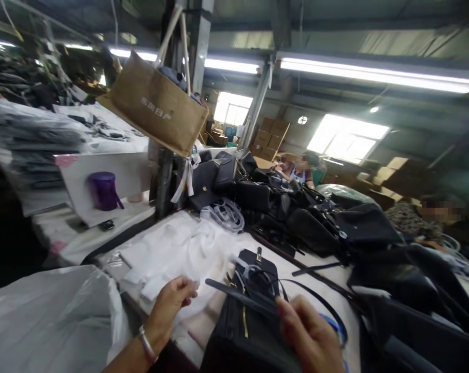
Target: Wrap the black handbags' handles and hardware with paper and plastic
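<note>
A black leather bag with a gold zipper lies on the table in front of me. Its flap and buckle tab point away from me. My right hand is closed at the bag's right side, gripping a black strap whose free end reaches left over the bag. Left of the bag, my left hand has its fingers pinched beside thin white packing sheets. What is between those fingertips, if anything, I cannot make out. Thin black cords and clear plastic lie on the bag's top.
Black bags are heaped along the table's far right side. Coiled clear plastic sits at the back. A large white sack stands at lower left. A brown tote hangs from a post. Two people work beyond the heap.
</note>
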The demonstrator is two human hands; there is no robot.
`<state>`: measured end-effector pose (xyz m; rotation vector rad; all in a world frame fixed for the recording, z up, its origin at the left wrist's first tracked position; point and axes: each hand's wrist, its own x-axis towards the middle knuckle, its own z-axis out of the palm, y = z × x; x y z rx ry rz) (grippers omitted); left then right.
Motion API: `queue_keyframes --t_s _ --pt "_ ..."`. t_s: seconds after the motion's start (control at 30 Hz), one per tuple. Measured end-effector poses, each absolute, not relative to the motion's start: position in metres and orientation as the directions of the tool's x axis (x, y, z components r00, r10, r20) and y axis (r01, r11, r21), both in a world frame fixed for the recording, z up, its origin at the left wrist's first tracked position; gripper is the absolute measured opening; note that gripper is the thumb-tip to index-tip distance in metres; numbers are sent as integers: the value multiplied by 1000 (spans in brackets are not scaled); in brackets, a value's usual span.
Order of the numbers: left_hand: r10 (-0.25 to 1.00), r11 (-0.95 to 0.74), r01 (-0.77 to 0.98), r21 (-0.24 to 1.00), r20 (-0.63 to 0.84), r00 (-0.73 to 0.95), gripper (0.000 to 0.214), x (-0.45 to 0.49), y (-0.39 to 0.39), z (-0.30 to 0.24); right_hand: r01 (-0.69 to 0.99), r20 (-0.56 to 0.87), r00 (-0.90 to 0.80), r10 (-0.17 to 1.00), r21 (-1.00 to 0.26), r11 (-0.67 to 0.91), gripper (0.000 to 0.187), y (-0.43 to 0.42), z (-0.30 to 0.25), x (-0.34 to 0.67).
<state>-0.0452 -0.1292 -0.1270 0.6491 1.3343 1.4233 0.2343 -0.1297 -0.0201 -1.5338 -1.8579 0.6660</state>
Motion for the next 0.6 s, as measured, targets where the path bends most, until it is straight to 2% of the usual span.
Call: queue_keyframes --t_s 0.07,0.17,0.23,0.3,0.37,0.5,0.6 --pt "920 113 -186 976 -174 -352 29 -45 -128 -131 594 83 -265 961 -771 230 54 -116 -24 163" --pt "930 30 -84 996 -59 -363 26 -47 -126 -135 711 22 -354 935 -643 284 49 -93 -45 96" --pt "932 -12 -37 999 -2 -361 22 -49 -125 -136 713 -124 -370 921 -673 196 46 -81 -63 77" --pt "936 -12 -25 1000 2 -353 20 -51 -126 -137 648 -331 -417 847 -762 20 43 -70 -81 69" --pt "938 6 -37 999 -18 -346 18 -54 -127 -139 582 -461 -469 753 -803 -129 38 -63 -93 66" --pt "927 70 -96 993 -100 -361 14 -59 -129 -143 513 -475 -481 737 -834 -203 28 -58 -101 68" --pt "904 116 -356 927 -248 -350 17 -61 -130 -143 461 -464 -490 738 -857 -233 27 -59 -102 71"
